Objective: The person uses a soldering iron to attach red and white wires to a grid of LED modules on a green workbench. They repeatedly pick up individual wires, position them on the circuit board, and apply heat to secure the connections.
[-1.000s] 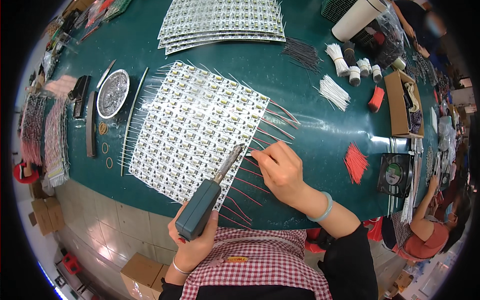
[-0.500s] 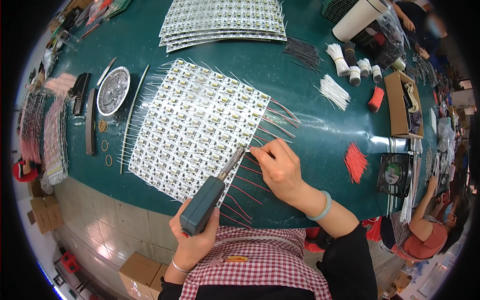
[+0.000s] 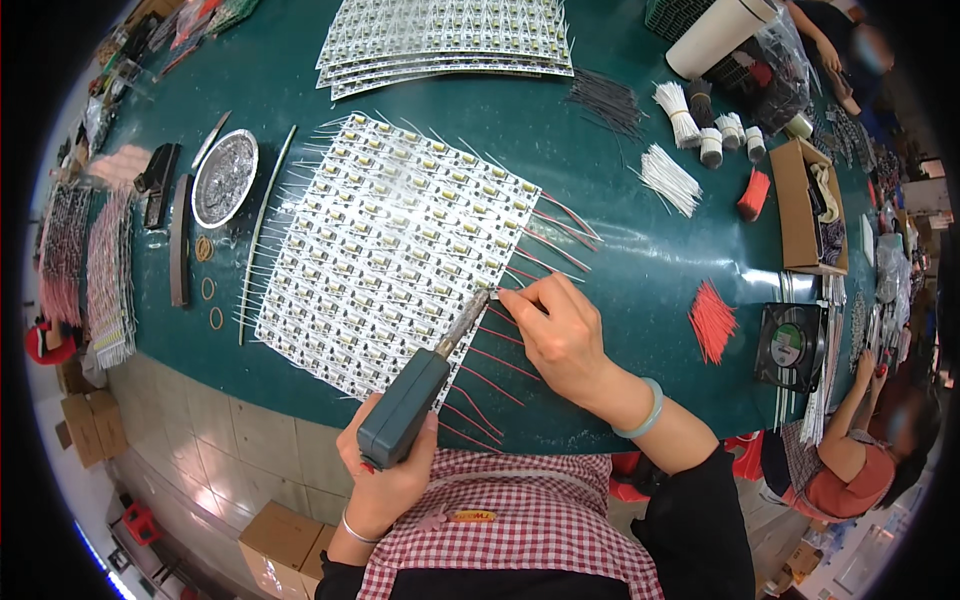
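Soldering red leads to panel edge

Holding iron [image 3: 425, 385], left hand [image 3: 385, 470] has its grip clamped on the handle, tip at the panel [image 3: 390, 250] edge, 3 o'clock side. Right hand [image 3: 565, 335] pinches a red wire [image 3: 515, 300] at the tip. Best to keep wire flat on pad, tip steady, touch brief. Spare red wires [image 3: 712, 320] at 3 o'clock on desk [image 3: 620, 250].

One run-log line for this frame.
left hand: grips soldering iron | tip at LED panel edge | right hand: pinches red wire at tip
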A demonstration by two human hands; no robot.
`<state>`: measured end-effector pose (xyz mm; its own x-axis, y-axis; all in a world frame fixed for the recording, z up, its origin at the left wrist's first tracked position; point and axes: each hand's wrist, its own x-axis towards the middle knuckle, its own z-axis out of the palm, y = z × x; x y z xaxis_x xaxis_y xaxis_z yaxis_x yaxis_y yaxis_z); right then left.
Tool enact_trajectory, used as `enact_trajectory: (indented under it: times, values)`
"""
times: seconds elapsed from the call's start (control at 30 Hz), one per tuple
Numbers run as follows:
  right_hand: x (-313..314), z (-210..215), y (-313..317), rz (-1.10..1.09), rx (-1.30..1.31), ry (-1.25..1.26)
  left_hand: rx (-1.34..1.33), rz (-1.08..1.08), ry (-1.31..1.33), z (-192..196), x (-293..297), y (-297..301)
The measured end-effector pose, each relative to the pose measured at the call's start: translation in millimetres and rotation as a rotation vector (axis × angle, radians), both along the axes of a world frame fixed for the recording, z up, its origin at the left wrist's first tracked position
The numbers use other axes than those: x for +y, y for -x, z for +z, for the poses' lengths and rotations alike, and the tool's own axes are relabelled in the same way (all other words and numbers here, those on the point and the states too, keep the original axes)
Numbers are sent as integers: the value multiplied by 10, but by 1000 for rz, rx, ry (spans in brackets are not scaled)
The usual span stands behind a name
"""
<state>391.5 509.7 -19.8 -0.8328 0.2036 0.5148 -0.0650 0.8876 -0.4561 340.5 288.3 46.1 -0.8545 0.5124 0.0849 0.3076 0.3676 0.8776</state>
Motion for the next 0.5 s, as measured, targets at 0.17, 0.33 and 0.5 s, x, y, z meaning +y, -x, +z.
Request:
enact_trajectory:
  times: [0.17,0.33,0.5]
  values:
    - [-6,-5,5,2,5,-3,-19,15,67,16,-74,-15]
    - [-6,-8,1,-7,0,-15,-17,24,41,-26,-113,-40]
    - [2,36,8,-14,27,-51,-70,54,33,2,-107,-63]
